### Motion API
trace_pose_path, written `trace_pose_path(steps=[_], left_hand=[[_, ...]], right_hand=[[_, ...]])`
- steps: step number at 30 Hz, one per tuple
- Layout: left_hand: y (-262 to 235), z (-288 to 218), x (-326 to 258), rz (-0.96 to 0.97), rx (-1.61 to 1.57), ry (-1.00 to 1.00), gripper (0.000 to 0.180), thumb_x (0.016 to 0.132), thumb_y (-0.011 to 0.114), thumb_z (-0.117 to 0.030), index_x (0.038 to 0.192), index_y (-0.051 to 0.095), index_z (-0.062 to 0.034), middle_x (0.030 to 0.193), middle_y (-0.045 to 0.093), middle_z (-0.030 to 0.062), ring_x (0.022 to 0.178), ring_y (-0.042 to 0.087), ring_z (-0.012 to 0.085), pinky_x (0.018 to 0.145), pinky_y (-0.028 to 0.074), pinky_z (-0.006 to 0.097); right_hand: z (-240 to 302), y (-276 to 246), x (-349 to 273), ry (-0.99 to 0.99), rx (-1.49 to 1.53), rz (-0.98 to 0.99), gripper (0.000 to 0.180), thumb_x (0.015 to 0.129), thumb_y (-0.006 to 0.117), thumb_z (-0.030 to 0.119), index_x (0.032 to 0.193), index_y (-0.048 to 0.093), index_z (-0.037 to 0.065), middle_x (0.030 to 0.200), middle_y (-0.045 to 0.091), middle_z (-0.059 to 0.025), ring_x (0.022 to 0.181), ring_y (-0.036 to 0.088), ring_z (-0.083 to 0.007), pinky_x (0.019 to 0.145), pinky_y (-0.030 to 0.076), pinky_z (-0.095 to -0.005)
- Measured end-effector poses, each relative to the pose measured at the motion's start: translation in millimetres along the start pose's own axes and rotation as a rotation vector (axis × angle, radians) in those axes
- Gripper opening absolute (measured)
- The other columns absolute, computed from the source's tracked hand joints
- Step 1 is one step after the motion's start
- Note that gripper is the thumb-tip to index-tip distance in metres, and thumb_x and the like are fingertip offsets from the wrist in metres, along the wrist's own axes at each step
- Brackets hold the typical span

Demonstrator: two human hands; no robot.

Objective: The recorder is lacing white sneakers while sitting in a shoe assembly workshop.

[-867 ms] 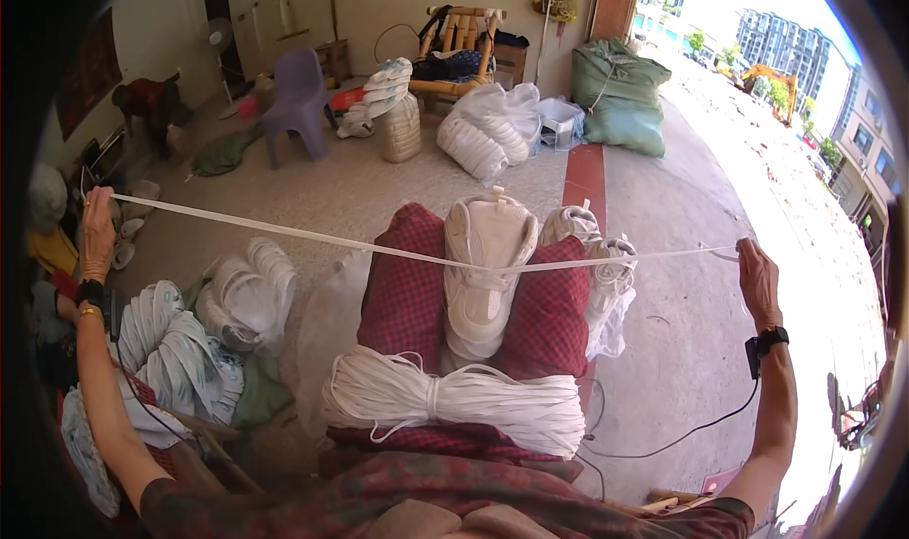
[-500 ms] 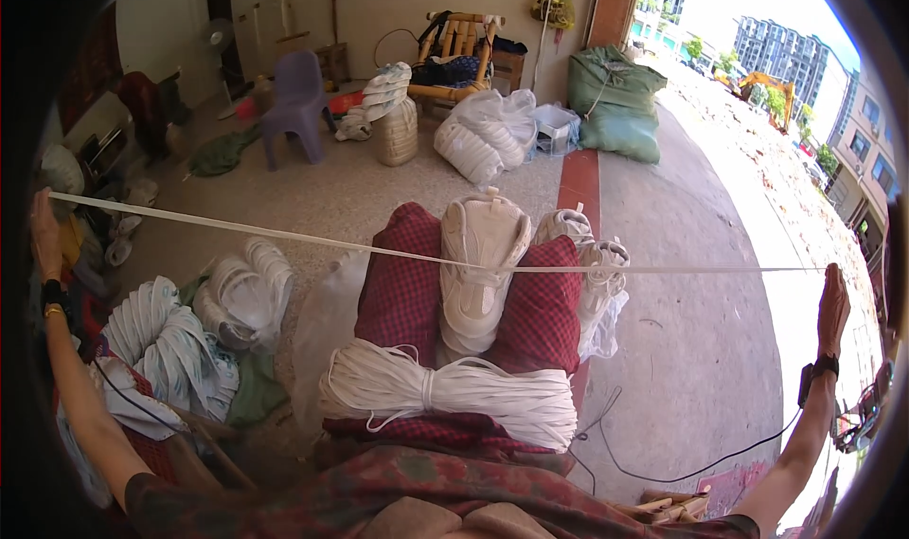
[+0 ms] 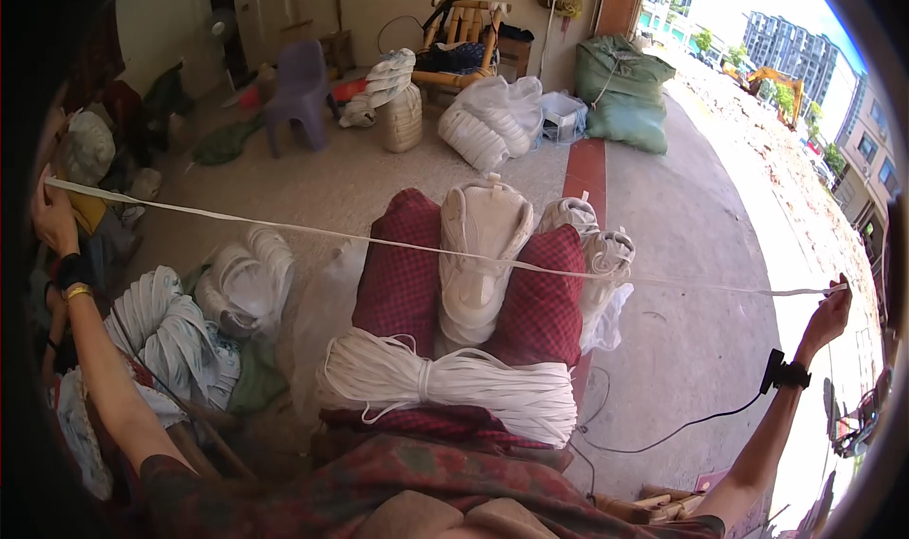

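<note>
A long flat white shoelace [image 3: 355, 239] runs across the whole view between my widely spread arms, sagging slightly. My left hand [image 3: 55, 219], at the far left rim, pinches one end. At the far right, my right hand [image 3: 829, 316] has closed fingers around the other end. Beneath the lace, a stack of white shoe uppers [image 3: 481, 245] stands between my knees, which are covered in red-and-dark checked cloth [image 3: 542, 293]. Across my lap lies a thick bundle of white laces [image 3: 492, 392], tied round its middle.
More stacked uppers lie to the left [image 3: 166, 331] and beyond my right knee [image 3: 606, 255]. Farther off are a purple plastic chair [image 3: 301, 94], a bamboo chair [image 3: 464, 42], a bagged pile of uppers [image 3: 488, 122] and a green sack [image 3: 625, 94]. A black cable [image 3: 682, 440] hangs from my right wrist.
My right hand has dropped a little and its fingers have curled inward. The lace has gone from taut to slightly slack. My left hand has shifted slightly right.
</note>
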State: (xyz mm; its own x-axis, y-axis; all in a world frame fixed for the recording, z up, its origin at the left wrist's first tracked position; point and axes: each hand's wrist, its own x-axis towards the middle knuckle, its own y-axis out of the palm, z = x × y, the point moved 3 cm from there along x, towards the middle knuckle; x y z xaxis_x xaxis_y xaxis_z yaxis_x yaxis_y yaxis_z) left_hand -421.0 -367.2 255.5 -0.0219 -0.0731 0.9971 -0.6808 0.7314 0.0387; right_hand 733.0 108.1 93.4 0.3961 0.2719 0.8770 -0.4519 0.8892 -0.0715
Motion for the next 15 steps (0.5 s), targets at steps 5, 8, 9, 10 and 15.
trace_pose_path(steps=[5, 8, 9, 10, 15], left_hand=[[41.6, -173.4, -104.1, 0.107, -0.911, -0.491, 0.033, 0.101, 0.063, -0.028, 0.123, 0.070, -0.0045, 0.100, 0.070, 0.0016, 0.085, 0.062, 0.0064, 0.077, 0.051, 0.021], [21.7, -339.8, -161.1, 0.419, -1.146, -0.548, 0.028, 0.099, 0.064, -0.018, 0.120, 0.070, 0.0008, 0.096, 0.072, 0.0040, 0.081, 0.064, 0.0069, 0.073, 0.052, 0.020], [12.4, -381.4, -180.3, 0.530, -1.223, -0.543, 0.025, 0.099, 0.064, -0.015, 0.117, 0.071, 0.0013, 0.095, 0.073, 0.0050, 0.081, 0.066, 0.0078, 0.071, 0.053, 0.021], [6.9, -416.6, -201.3, 0.646, -1.338, -0.513, 0.023, 0.098, 0.065, -0.012, 0.116, 0.071, 0.0008, 0.095, 0.073, 0.0057, 0.079, 0.067, 0.0086, 0.069, 0.054, 0.022], [-33.9, -522.8, -283.4, 1.112, -1.615, -0.442, 0.013, 0.094, 0.067, -0.002, 0.105, 0.074, -0.0015, 0.089, 0.070, 0.0033, 0.077, 0.064, 0.0086, 0.068, 0.054, 0.024]], right_hand=[[186.6, 110.1, -143.6, 0.207, 0.653, 0.473, 0.024, 0.097, 0.070, 0.021, 0.113, 0.071, 0.004, 0.103, 0.075, -0.0099, 0.087, 0.072, -0.0145, 0.065, 0.051, -0.0228], [267.8, 152.6, -223.1, 0.436, 1.067, 0.932, 0.011, 0.090, 0.073, 0.003, 0.099, 0.069, -0.002, 0.096, 0.074, -0.0098, 0.084, 0.071, -0.0139, 0.072, 0.055, -0.0252], [289.0, 166.0, -245.5, 0.477, 1.142, 0.997, 0.008, 0.091, 0.073, 0.004, 0.094, 0.068, -0.002, 0.093, 0.074, -0.0086, 0.081, 0.070, -0.0133, 0.072, 0.054, -0.0247], [306.4, 174.5, -260.5, 0.450, 1.125, 1.096, 0.009, 0.090, 0.074, 0.004, 0.092, 0.068, -0.001, 0.090, 0.073, -0.0072, 0.079, 0.069, -0.0123, 0.072, 0.054, -0.0245], [346.5, 185.4, -291.0, 0.208, 0.836, 1.264, 0.012, 0.087, 0.077, 0.005, 0.087, 0.067, 0.000, 0.080, 0.071, -0.0036, 0.071, 0.065, -0.0096, 0.068, 0.052, -0.0245]])
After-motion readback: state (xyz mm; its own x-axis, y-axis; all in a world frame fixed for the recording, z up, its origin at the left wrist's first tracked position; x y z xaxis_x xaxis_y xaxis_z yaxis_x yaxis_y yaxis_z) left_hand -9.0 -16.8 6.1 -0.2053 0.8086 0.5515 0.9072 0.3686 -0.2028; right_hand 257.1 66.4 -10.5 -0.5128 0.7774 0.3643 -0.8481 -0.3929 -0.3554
